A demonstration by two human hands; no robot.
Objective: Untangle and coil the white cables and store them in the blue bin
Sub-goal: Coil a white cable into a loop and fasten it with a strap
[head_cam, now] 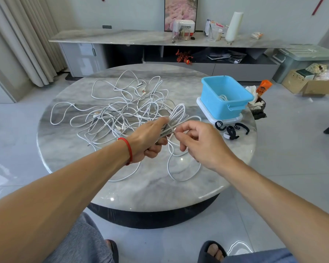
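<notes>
A tangle of white cables (122, 109) sprawls over the middle of the round marble table (144, 179). My left hand (150, 141) grips a folded bundle of white cable whose loops (179, 112) stick up past my fingers. My right hand (199, 141) pinches a strand of the same cable beside the bundle; more of that cable trails in loose loops (179, 168) toward the table's near edge. The blue bin (225, 97) stands at the table's right on a white lid, with a white cable partly visible inside it.
Black and white cable straps (231, 130) lie in front of the bin. A dark bag with tissues and an orange packet (260, 103) sits behind the bin at the table's edge. A long sideboard, a cardboard box and a storage crate stand beyond the table.
</notes>
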